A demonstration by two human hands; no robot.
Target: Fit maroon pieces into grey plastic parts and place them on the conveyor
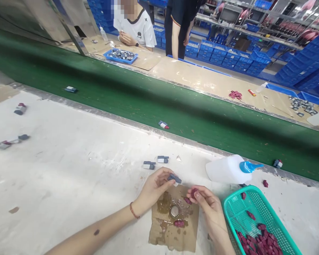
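Between the thumb and fingers of my left hand (161, 184) is a small grey-and-white plastic part (174, 178). My right hand (208, 205) pinches a small dark red piece (194, 192) over the cardboard's upper right edge. A second dark red piece (187, 200) shows just below those fingertips; whether they touch it I cannot tell. Beneath both hands lies a cardboard sheet (187, 241) with wet, shiny stains. On it sit a bottle cap (174, 211) and another red piece (179, 223) at the end of a thin stick. Two grey-and-white parts (149, 165) rest beyond my left hand.
A green basket (228, 202) of red pieces stands at right, behind it a white bottle (222, 170) with a blue nozzle lying on its side. A green conveyor belt (117, 95) crosses ahead, carrying several parts. Two people are beyond it, near a blue tray (134, 61).
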